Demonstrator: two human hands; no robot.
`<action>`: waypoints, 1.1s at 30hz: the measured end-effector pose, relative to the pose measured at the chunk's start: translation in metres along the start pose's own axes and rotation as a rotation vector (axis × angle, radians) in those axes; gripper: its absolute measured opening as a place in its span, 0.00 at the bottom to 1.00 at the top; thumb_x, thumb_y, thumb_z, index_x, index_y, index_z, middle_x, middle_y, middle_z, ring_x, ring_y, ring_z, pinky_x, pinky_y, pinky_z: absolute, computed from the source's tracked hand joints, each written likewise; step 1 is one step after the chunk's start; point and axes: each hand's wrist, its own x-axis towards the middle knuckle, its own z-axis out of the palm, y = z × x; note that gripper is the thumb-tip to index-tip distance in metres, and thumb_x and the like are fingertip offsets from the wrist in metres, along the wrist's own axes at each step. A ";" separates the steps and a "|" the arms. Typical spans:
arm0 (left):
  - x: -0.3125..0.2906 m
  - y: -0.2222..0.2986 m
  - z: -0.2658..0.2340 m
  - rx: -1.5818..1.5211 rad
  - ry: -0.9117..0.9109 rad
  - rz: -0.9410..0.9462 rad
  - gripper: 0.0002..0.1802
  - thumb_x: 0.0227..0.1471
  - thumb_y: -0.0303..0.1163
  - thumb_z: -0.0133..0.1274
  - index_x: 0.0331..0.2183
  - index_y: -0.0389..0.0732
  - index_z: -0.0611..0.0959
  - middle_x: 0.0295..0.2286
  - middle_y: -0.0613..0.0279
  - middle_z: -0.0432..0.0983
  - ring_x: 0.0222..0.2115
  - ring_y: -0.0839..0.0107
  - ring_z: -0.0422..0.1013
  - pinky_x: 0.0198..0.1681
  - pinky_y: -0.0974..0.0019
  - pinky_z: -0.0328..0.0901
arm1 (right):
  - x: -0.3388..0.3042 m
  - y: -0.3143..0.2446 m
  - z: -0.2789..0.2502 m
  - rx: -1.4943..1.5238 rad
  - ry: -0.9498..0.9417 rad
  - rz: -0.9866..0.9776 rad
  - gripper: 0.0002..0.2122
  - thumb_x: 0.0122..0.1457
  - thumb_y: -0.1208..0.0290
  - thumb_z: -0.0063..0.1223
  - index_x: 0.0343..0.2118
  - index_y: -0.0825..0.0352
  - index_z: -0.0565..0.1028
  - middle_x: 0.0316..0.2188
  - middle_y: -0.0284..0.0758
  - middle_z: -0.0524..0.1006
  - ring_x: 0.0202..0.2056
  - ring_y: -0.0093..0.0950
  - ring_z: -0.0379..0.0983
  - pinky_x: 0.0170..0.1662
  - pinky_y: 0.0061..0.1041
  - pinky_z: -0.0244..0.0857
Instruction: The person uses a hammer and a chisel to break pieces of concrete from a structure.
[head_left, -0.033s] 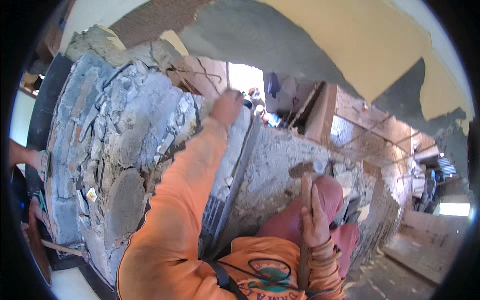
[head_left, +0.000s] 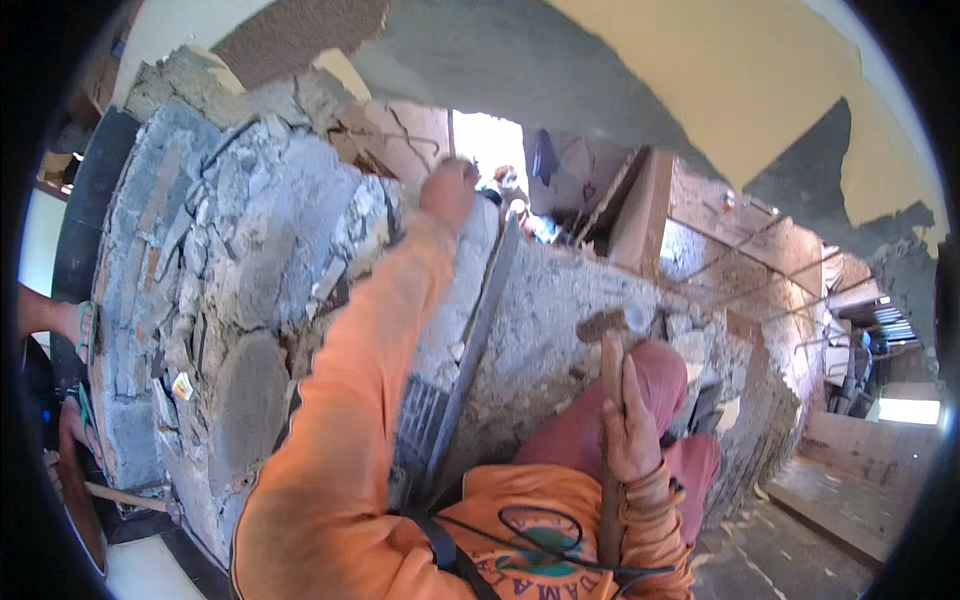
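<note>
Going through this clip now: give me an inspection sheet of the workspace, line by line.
Surface: broken concrete, rough and uneven.
Job's things: hammer, head uppermost near a knee.
Clutter: concrete chunks; a wooden-handled tool at lower left.
Hands: right hand holds the hammer's handle; left hand reaches out near a bright opening, its grip unclear.
Cables: black cable looped across the orange shirt.
Surroundings: another person's foot in a green sandal at left; yellow and grey wall above.

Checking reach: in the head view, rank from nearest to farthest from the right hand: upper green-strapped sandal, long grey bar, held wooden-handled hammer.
1. Hammer, in the right hand.
2. Grey bar, left of it.
3. Sandal, far left.
</note>
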 end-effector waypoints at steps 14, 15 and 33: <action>-0.026 0.009 -0.012 -0.012 -0.053 0.231 0.15 0.53 0.39 0.52 0.35 0.36 0.79 0.34 0.45 0.74 0.37 0.48 0.72 0.40 0.50 0.67 | 0.015 0.026 0.008 -0.092 0.036 -0.085 0.28 0.63 0.72 0.40 0.65 0.72 0.48 0.49 0.56 0.71 0.43 0.48 0.74 0.46 0.31 0.65; -0.031 0.003 -0.014 -0.057 -0.135 0.221 0.15 0.53 0.39 0.52 0.36 0.36 0.79 0.35 0.46 0.74 0.38 0.47 0.71 0.41 0.51 0.66 | 0.005 0.028 0.009 -0.091 0.037 -0.067 0.28 0.63 0.72 0.40 0.64 0.72 0.48 0.49 0.56 0.71 0.43 0.47 0.74 0.46 0.31 0.65; -0.082 0.016 -0.039 0.000 -0.150 0.388 0.16 0.49 0.41 0.58 0.35 0.39 0.81 0.34 0.54 0.76 0.38 0.54 0.72 0.45 0.56 0.65 | 0.130 0.145 0.106 0.235 -0.356 0.298 0.26 0.63 0.66 0.42 0.63 0.70 0.55 0.55 0.52 0.66 0.56 0.46 0.64 0.55 0.38 0.61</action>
